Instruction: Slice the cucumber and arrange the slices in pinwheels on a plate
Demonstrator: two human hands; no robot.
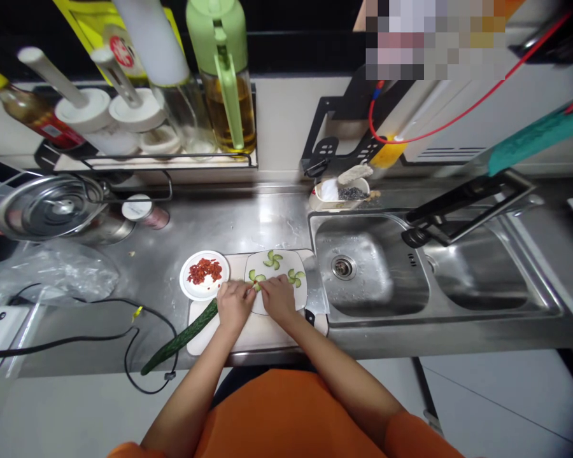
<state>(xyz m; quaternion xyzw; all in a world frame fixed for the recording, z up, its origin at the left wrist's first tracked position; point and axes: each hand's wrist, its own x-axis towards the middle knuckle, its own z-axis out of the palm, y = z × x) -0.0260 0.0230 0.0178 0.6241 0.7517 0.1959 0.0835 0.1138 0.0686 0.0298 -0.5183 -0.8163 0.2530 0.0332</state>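
Observation:
My left hand and my right hand meet at the near left part of a white square plate. My right fingertips pinch a pale green cucumber slice. My left fingers are curled together beside it; what they hold is hidden. Cucumber slices lie on the plate in three pinwheel groups. A whole-looking dark green cucumber stretches out left of my left hand, its far end behind that hand. Chopped red pieces lie in a round white dish. Right of the plate is a knife.
Under the plate is a pale cutting board. A double sink with a black faucet lies right. A cable and plastic bag are left. Seasoning jars and an oil bottle stand on the rack behind.

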